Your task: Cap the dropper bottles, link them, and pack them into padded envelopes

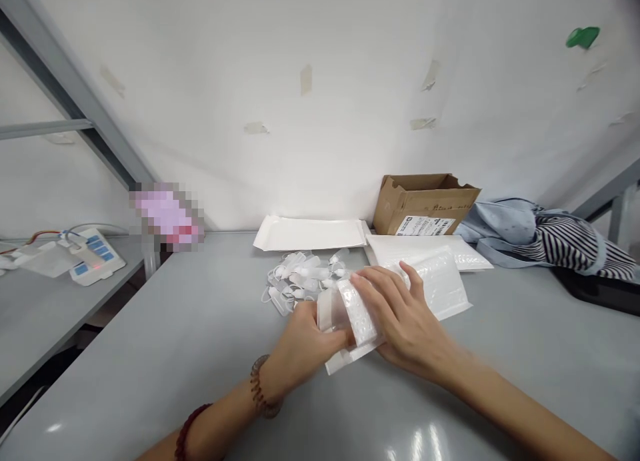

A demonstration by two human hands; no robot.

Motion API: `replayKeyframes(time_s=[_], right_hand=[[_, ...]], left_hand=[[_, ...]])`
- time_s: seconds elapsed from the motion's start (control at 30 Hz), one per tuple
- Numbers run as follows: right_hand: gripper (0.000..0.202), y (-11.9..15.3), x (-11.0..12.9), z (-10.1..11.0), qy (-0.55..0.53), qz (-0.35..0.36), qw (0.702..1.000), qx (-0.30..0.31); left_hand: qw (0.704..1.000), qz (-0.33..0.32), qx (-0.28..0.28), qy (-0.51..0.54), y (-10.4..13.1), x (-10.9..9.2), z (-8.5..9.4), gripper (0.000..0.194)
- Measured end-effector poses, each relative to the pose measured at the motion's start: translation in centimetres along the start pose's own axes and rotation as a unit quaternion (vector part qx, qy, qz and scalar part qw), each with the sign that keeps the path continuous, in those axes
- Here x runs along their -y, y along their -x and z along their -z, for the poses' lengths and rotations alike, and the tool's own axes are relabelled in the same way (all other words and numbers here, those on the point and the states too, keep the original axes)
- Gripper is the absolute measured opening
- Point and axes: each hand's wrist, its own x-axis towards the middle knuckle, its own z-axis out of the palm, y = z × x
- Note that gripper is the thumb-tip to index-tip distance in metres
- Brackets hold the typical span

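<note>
Between my two hands is a white bubble mailer point(440, 281), held tilted above the table with its mouth toward the left. My left hand point(315, 341) grips the edge of the mouth, the thumb reaching into the opening. Over the top of the mailer lies my right hand point(400, 314), fingers bent around it and thumb underneath out of sight. Just behind the hands lies a heap of small clear plastic pieces with white loops point(300, 278), partly covered by the mailer and my left hand. What the mailer contains, if anything, cannot be seen.
Flat white mailers point(315, 233) lie at the table's back edge, with more white mailers point(470, 253) to the right. A cardboard box point(425, 204) stands against the wall. Blue and striped cloth point(575, 241) lies far right. A power strip point(97, 254) rests on the left-hand table.
</note>
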Motion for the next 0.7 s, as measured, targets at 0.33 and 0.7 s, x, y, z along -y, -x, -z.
replayKeyframes(time_s=[0.33,0.7], right_hand=[[0.046,0.1,-1.5,0.0,0.0,0.009,1.0,0.02],[0.046,0.5,-3.3,-0.2,-0.062,-0.074,0.989,0.115]], left_hand=[[0.987,-0.081,-0.028,-0.134,-0.7,0.4,0.8,0.015],[0.856,-0.215,-0.155,-0.444,-3.2,1.5,5.8,0.023]])
